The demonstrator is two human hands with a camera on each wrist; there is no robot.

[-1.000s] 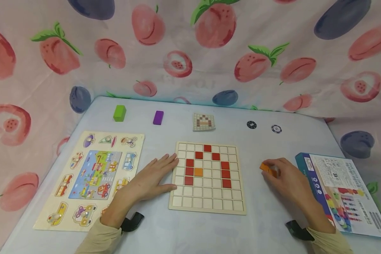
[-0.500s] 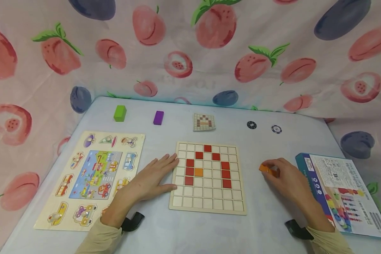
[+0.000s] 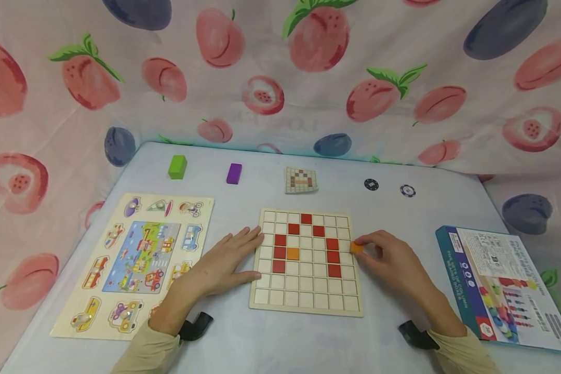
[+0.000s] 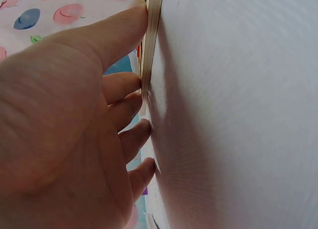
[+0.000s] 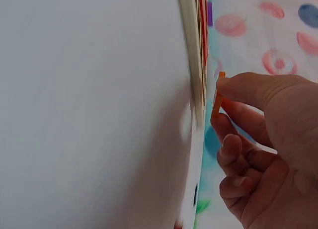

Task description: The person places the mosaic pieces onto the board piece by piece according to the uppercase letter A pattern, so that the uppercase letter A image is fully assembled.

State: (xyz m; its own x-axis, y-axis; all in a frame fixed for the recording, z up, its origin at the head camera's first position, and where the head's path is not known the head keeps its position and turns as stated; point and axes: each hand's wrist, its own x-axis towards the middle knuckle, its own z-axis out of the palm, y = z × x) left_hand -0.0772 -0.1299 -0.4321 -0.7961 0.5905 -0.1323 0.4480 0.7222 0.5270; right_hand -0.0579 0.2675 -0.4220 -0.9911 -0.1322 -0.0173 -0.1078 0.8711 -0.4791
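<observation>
A wooden grid board (image 3: 306, 306) lies mid-table, with red square tiles (image 3: 333, 257) set in an arch shape and one orange tile (image 3: 292, 254) in a cell beside the left red column. My left hand (image 3: 224, 261) rests flat at the board's left edge, thumb and fingertips on the rim; the left wrist view shows the thumb (image 4: 121, 33) against the board's side. My right hand (image 3: 392, 257) pinches a loose orange tile (image 5: 217, 96) between thumb and fingers, close over the board's right edge. The ring and little fingers curl loosely in the right wrist view.
A wooden peg puzzle (image 3: 201, 208) lies at left, a boxed set (image 3: 509, 280) at right. Along the back stand a green block (image 3: 177, 167), a purple block (image 3: 234, 174), a small pattern card (image 3: 301, 180), a black chip (image 3: 371, 184) and a black-and-white chip (image 3: 408, 190).
My right hand has moved left with the orange tile, from beside the box to the grid board's right edge. The left hand has stayed in place.
</observation>
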